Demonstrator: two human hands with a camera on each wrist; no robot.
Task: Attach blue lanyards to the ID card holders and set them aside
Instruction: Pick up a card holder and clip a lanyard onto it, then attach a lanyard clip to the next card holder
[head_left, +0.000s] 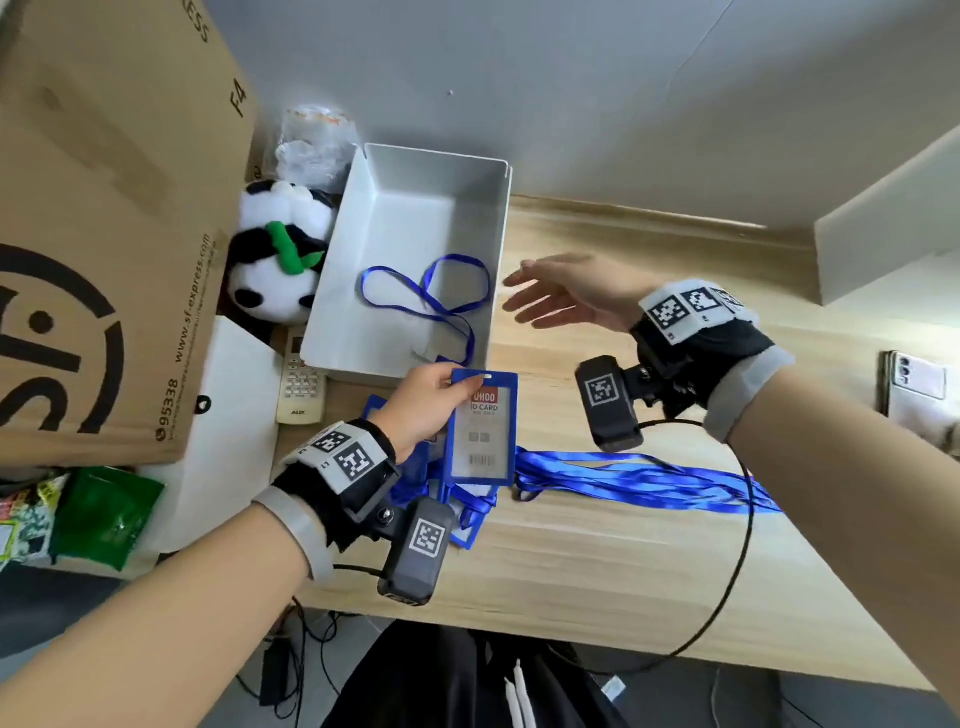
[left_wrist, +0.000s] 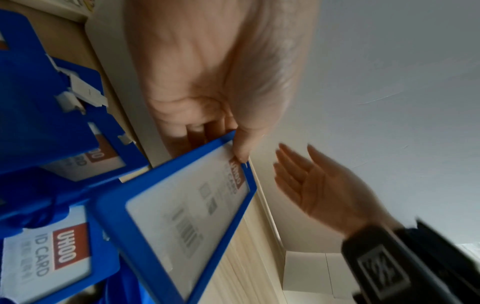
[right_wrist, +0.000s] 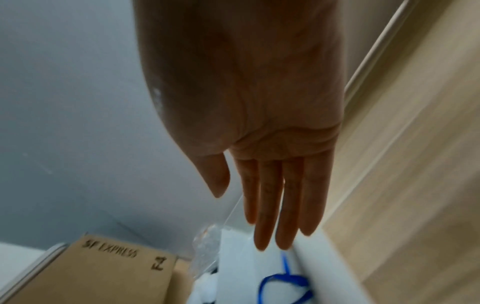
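Observation:
My left hand (head_left: 431, 397) pinches the top of a blue ID card holder (head_left: 480, 431) and holds it upright just above the desk. The same blue ID card holder (left_wrist: 187, 207) fills the left wrist view, with my thumb on its top edge. Several more holders (left_wrist: 44, 257) lie beneath it. A bundle of blue lanyards (head_left: 639, 480) lies on the desk to the right. My right hand (head_left: 558, 291) hovers empty beside the white tray (head_left: 498, 249), fingers (right_wrist: 270, 205) straight. One blue lanyard (head_left: 431, 291) lies inside the tray.
A large cardboard box (head_left: 104, 234) stands at the left, with a panda plush (head_left: 280, 249) and a remote control (head_left: 301, 379) beside the tray. A phone (head_left: 914, 384) lies at the desk's right edge. Snack packets (head_left: 83, 514) sit at lower left. Cables hang off the front edge.

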